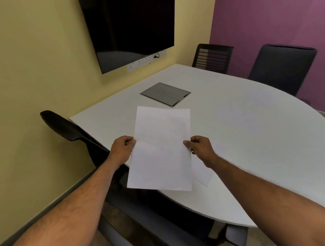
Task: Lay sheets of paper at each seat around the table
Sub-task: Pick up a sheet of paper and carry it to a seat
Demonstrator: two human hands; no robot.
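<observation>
Two bare forearms reach forward from the bottom of the view. Left hand (122,149) pinches the left edge of a white sheet of paper (160,149) between thumb and curled fingers; right hand (199,147) pinches the right edge the same way. Held in the air, this sheet hangs over the near-left edge of a white table (253,136) and a dark chair (66,126) tucked beneath it. Another sheet (203,172) lies flat on the table just under the right wrist. Farther on, a grey cable hatch (165,94) sits flush in the tabletop. Beyond the table stand a mesh-backed chair (213,58) and a solid-backed chair (282,66) against a purple wall. A black screen (131,24) hangs on the yellow wall.
</observation>
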